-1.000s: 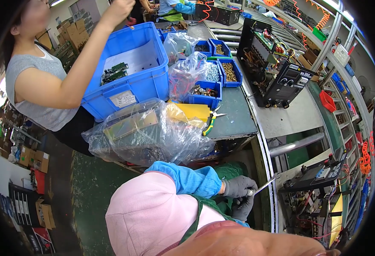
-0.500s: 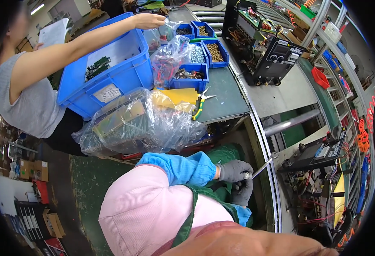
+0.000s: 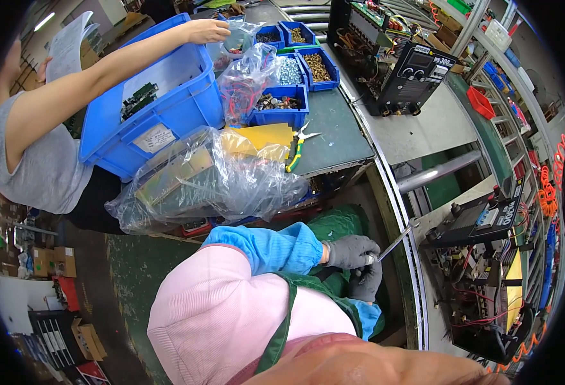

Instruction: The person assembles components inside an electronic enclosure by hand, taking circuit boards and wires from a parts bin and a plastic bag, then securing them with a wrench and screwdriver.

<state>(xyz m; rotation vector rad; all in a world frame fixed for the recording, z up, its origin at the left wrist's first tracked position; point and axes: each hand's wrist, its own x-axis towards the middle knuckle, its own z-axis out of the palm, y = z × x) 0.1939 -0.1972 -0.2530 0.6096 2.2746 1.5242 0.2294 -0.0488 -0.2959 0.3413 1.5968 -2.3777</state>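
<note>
My left hand (image 3: pixel 352 251), in a grey glove with a bare fingertip showing, is closed at the near end of a slim metal wrench (image 3: pixel 395 242). Just below it my right hand (image 3: pixel 366 282), gloved in grey too, is curled around the same end, its fingers partly hidden. The wrench points up and right, its far tip over the metal rail (image 3: pixel 395 212) of the conveyor. Beyond the rail, on the right, an opened black machine unit (image 3: pixel 475 224) lies with its wiring exposed.
Left of the rail, a bench holds blue bins of small parts (image 3: pixel 279 106), green-yellow pliers (image 3: pixel 296 153) and a plastic-wrapped metal part (image 3: pixel 186 179). A co-worker's arm (image 3: pixel 103 83) reaches over a large blue crate (image 3: pixel 151 122). Another black unit (image 3: pixel 411 80) stands farther along the conveyor.
The whole view has shifted slightly. My hands stay together on the wrench, which has barely moved. The co-worker's papers appear higher and more to the left.
</note>
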